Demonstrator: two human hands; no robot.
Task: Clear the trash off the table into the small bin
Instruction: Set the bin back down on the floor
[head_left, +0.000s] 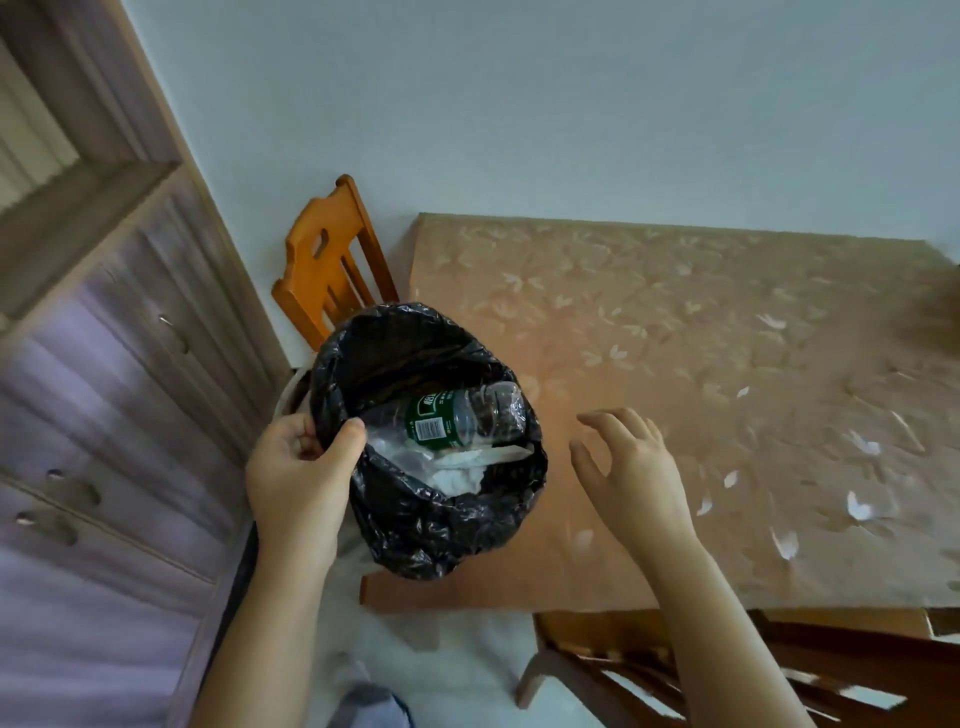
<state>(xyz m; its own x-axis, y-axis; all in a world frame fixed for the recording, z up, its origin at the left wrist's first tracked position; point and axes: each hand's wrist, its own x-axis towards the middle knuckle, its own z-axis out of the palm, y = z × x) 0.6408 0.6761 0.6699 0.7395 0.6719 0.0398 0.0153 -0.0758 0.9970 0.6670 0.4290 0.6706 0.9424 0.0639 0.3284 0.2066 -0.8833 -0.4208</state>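
Black crinkled plastic lines the small round bin (441, 540), which sits at the left edge of the table covered in tan, leaf-patterned cloth (649, 322); whether the bin rests on the tabletop or hangs beside it is hard to tell.

**Risks.** The left hand (301, 473) pinches the rim and liner together, thumb inside and fingers curled outside. As a judgement, this one-sided hold could let the liner slip off the rim or let the bin tip away from the table. Small white paper scraps (860, 506) lie well apart from the bin on the right of the cloth. Being light, they may scatter to the floor if swept hastily.

**Contents.** A clear plastic bottle with a green label (467, 418) lies on its side high in the bin, above crumpled white tissue (457, 475). A tilt might spill it.

**Right hand.** The right hand (631, 467) hovers over the table just beside the bin, fingers spread and loosely bent, holding nothing.
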